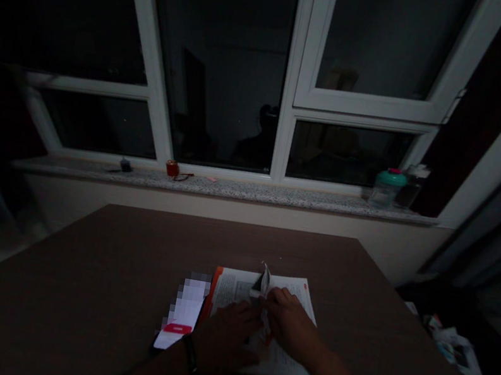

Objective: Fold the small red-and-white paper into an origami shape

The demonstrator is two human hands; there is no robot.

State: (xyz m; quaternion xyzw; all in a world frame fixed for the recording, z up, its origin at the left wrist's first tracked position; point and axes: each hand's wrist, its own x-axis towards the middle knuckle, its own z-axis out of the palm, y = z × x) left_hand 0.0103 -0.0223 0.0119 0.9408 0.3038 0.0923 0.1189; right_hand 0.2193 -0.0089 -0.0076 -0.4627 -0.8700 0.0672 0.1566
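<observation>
A book [228, 280] with printed pages and an orange left edge lies open on the table. From its middle a pale, folded piece of paper [265, 281] stands up with a pointed top. My right hand [289, 322] has its fingers closed on this paper. Across the left page, my left hand [226, 334] lies with fingers stretched toward the paper and thumb apart; a dark band circles its wrist. Whether the paper is one of the book's pages I cannot tell, as my hands cover its lower part.
A phone [181, 313] with a lit screen lies just left of the book on the brown table [112, 267]. Behind, the granite windowsill [240, 191] carries a small red object [172, 168], a dark small object [125, 165], a green-lidded container [385, 188] and a clear bottle [411, 185].
</observation>
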